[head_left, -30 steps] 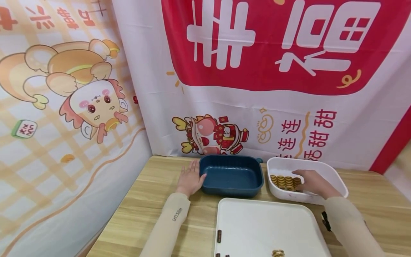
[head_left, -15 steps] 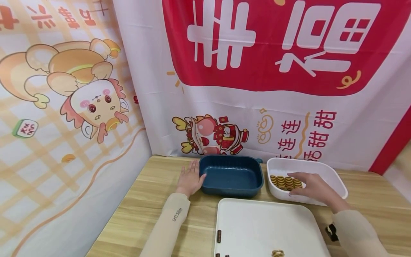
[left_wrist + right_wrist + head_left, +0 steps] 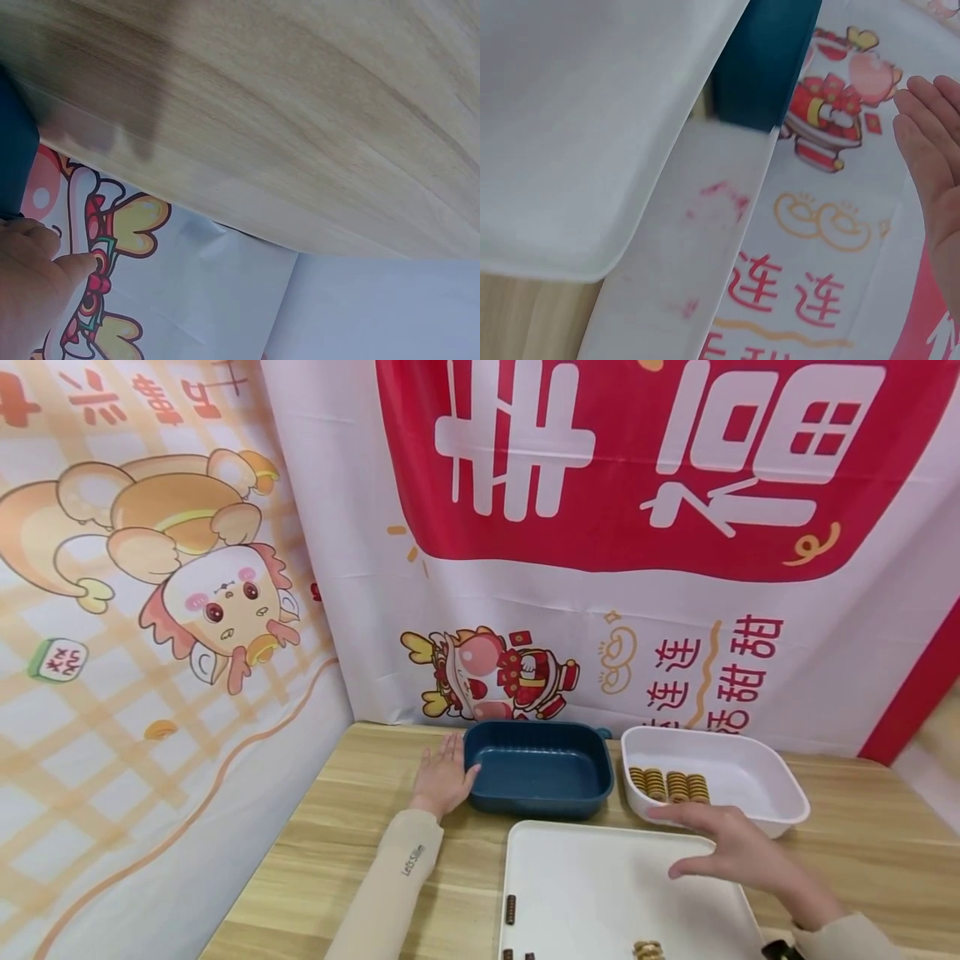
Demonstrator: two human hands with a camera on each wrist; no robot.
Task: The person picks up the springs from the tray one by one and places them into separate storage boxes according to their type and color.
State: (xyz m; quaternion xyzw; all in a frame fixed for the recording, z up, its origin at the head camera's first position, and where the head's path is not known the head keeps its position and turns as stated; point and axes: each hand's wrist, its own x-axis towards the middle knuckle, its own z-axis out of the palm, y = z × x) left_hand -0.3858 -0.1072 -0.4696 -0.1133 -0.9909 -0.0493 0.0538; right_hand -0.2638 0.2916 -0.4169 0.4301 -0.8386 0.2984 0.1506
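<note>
My left hand [image 3: 442, 777] rests with straight fingers against the left side of a dark blue plastic box [image 3: 540, 770]. In the left wrist view, part of the left hand [image 3: 34, 289] shows at that box's edge. The right hand [image 3: 738, 847], fingers spread and holding nothing, hovers over the far right corner of a white tray [image 3: 592, 877], just in front of a white plastic bin [image 3: 750, 768]. Several short rows of round brown-and-yellow sandwich biscuits [image 3: 654, 785] stand in the bin's left part. The right wrist view shows the right hand [image 3: 937, 157] with extended fingers.
On the tray's left edge lies a small dark brown ridged piece [image 3: 511, 910], with others partly cut off below. Pale biscuits [image 3: 648, 950] lie near its front. A printed cloth [image 3: 487, 593] hangs behind the wooden table [image 3: 330, 852].
My right hand has left the biscuits in the white bin and moved toward me, out over the tray's corner. The left hand stays against the blue box.
</note>
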